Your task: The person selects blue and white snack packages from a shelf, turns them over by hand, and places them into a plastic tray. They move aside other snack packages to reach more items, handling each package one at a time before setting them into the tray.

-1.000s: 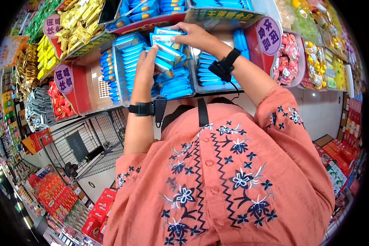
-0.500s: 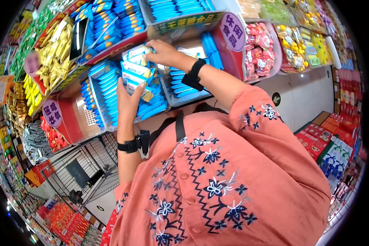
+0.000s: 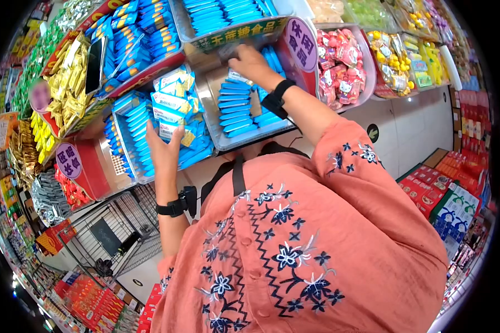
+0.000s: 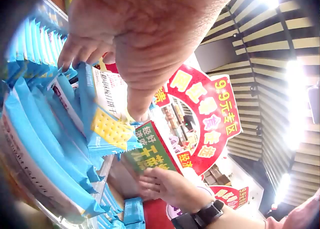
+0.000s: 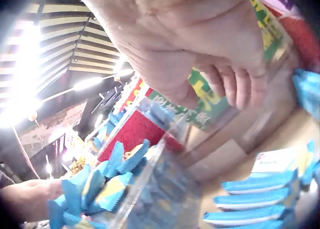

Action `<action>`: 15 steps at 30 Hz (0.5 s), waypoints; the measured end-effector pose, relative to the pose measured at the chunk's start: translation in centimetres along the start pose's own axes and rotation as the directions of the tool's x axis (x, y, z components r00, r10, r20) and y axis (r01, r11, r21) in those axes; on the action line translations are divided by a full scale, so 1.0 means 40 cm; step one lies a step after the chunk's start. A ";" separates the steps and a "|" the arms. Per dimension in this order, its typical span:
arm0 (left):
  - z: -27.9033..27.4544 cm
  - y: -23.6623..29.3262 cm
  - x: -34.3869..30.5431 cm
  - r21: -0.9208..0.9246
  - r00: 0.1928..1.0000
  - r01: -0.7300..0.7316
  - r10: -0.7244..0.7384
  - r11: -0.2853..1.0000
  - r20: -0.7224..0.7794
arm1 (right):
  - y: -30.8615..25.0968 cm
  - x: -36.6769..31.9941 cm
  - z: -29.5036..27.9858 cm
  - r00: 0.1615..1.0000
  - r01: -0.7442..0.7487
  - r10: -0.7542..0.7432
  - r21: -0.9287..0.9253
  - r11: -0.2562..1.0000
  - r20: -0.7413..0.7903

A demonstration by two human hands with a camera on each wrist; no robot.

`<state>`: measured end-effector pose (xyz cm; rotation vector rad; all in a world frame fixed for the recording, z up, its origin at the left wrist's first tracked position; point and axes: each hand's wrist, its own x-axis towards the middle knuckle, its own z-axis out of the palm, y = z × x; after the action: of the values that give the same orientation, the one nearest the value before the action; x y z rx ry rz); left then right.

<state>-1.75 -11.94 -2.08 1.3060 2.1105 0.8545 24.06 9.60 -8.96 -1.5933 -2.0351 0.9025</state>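
Observation:
My left hand (image 3: 164, 149) is at a pile of blue-and-white cracker packets (image 3: 169, 102) in a clear bin. Its thumb and fingers lie on opposite sides of the nearest cracker packet (image 4: 107, 121), gripping it by the edges; a yellow cracker is printed on the front. My right hand (image 3: 253, 64) is over the neighbouring bin to the right, fingers loosely bent and holding nothing in the right wrist view. Below those fingers (image 5: 235, 86) lies a row of blue packets (image 5: 260, 194), the top one showing its white label.
A clear divider (image 5: 137, 189) separates the two bins. Behind stand more blue packets (image 3: 222, 14) beyond a green sign board (image 3: 244, 32). Pink candy bags (image 3: 344, 66) are at the right, gold-wrapped sweets (image 3: 66, 77) at the left. A wire cart (image 3: 116, 233) stands lower left.
My right hand has let go of the packets by my left hand and moved right, over the neighbouring bin. My left hand stays with the pile. The head view has shifted.

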 end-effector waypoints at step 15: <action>-0.044 0.059 -0.070 -0.010 0.995 0.016 -0.017 1.000 -0.101 | 0.185 0.041 0.021 0.953 -0.300 0.245 -0.466 0.832 -0.177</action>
<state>-0.46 -14.10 1.08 1.2632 2.1891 0.9399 28.28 12.03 -14.85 -2.1940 -2.0963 0.3743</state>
